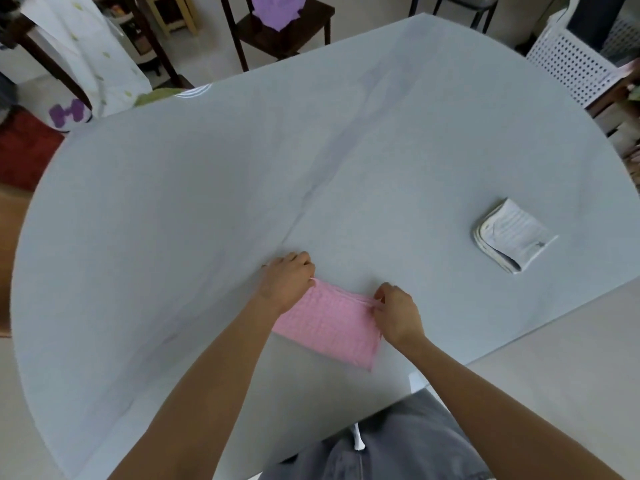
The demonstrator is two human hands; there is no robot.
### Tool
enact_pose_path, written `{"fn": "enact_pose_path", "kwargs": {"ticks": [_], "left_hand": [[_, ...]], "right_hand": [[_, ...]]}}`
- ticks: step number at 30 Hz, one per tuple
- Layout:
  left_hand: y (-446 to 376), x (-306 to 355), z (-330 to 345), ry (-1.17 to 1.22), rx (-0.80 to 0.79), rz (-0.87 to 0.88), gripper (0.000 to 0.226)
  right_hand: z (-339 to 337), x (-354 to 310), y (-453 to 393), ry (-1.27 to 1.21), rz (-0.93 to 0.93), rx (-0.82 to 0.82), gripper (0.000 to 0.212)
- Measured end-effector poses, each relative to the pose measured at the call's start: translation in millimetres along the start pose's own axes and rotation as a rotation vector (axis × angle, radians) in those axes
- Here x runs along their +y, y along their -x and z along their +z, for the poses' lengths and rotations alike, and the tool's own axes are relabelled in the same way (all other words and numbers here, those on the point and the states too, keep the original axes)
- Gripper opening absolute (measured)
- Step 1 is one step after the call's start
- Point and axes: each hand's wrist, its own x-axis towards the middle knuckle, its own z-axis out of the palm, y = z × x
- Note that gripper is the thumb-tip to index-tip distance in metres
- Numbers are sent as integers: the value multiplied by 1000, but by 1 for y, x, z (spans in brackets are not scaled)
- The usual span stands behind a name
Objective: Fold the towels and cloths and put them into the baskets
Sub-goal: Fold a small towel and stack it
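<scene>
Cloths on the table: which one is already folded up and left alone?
The white cloth, a small folded stack lying untouched on the right. The pink cloth is pinched at its far corners by the left hand and right hand.

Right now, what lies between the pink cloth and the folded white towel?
Nothing: in the head view only bare table separates the pink cloth from the white towel.

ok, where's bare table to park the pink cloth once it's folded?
Bare table left of and beyond the pink cloth, and between it and the folded white towel. Crowded only where the left hand and right hand pinch its far corners.
</scene>
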Motion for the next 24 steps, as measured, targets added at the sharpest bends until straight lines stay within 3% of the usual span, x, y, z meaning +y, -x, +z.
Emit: {"fn": "enact_pose_path", "kwargs": {"ticks": [2,10,14,19,24], "left_hand": [[1,1,4,4,21,-29,27],[4,17,17,85,130,-146,18],[10,19,20,19,246,-136,21],[15,24,24,105,292,-207,29],[15,25,28,242,305,-309,15]], "right_hand": [[-7,4,-6,57,-55,16,19],[-25,4,-37,291,-265,214,35],[-5,3,-36,424,-446,279,19],[-6,1,-48,500,-407,245,12],[-13,6,-49,472,-517,372,17]]}}
